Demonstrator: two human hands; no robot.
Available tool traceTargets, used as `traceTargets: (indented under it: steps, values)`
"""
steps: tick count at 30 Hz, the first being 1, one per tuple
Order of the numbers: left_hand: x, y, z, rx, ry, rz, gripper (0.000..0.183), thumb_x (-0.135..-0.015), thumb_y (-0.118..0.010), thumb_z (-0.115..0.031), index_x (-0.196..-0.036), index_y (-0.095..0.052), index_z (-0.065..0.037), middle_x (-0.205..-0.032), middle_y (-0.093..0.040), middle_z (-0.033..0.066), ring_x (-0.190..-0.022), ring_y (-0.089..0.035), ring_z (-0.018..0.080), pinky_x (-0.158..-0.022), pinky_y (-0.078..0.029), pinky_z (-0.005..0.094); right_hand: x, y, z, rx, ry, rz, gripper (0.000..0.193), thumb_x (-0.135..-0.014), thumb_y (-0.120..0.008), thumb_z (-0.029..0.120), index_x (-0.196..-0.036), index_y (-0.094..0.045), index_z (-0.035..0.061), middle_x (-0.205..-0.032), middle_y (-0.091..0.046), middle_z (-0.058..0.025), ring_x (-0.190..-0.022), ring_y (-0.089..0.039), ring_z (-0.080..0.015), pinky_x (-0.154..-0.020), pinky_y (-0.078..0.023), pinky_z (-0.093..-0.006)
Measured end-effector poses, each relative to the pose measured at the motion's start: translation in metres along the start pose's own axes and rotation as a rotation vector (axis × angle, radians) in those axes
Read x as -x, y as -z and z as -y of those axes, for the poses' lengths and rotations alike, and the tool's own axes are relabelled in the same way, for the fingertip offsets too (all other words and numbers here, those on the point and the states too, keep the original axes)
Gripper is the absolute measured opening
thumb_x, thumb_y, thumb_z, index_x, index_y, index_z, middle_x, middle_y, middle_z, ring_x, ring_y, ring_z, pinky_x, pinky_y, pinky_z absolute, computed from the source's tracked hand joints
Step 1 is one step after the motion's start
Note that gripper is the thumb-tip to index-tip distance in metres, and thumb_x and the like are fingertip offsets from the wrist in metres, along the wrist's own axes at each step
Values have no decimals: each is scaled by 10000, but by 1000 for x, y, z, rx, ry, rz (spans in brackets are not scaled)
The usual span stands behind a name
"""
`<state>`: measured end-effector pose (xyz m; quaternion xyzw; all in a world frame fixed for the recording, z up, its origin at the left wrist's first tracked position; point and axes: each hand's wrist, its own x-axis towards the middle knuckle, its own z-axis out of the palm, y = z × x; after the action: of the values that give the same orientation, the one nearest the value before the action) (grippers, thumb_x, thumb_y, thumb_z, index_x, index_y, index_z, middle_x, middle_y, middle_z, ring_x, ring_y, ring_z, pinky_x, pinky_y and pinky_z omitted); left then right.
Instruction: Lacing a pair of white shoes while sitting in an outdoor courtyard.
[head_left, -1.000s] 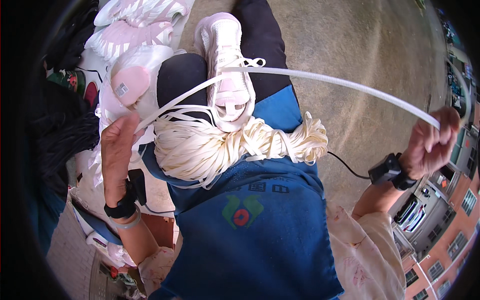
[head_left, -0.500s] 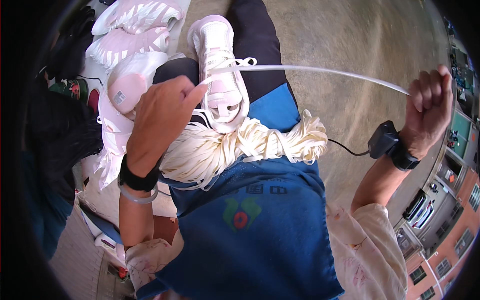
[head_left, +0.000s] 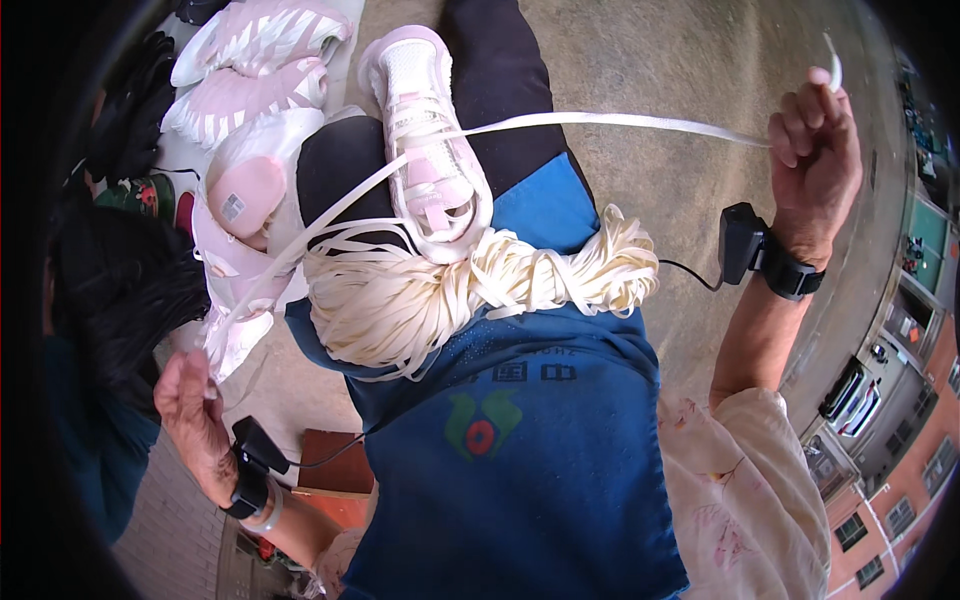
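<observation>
A pink and white sneaker (head_left: 428, 150) lies on my lap, above a thick bundle of cream flat laces (head_left: 470, 290) resting on my blue apron (head_left: 510, 440). One white lace (head_left: 590, 122) runs through the shoe and stretches taut both ways. My right hand (head_left: 812, 150), raised at the upper right, is closed on one end of it. My left hand (head_left: 188, 395), low at the left, pinches the other end, pulled down past the shoe pile.
A heap of pink and white sneakers (head_left: 250, 90) lies at the upper left beside my knee. Dark clothing of another person (head_left: 120, 280) fills the left edge. Bare concrete ground (head_left: 680, 60) spreads beyond my lap. A red-brown block (head_left: 335, 465) sits by my left forearm.
My left hand has left the shoe and dropped down to the lower left, drawing the lace out. My right hand has risen slightly, keeping its end taut.
</observation>
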<state>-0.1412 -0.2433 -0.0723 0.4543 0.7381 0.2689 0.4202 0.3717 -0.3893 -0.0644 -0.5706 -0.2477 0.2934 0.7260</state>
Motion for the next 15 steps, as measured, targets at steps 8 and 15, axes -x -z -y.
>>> traceTargets:
  steps: [8,15]
  values:
    - [-7,25,43,-195,-201,248,457,-869,-705,-223,-572,-380,-104,-546,-316,-53,-536,-264,49,-533,-207,238,34,-90,-78,672,-121,424,149,-896,-642,167,-799,-640,54,-586,-453,59,-524,-413,-47,-460,-329,-243]
    - [2,-9,37,-355,-256,422,281,-850,-710,-96,-713,-475,-24,-851,-489,-9,-790,-435,97,-732,-384,255,42,-122,-135,824,192,661,171,-807,-644,122,-936,-684,16,-788,-653,-190,-755,-664,-336,-694,-529,-401]
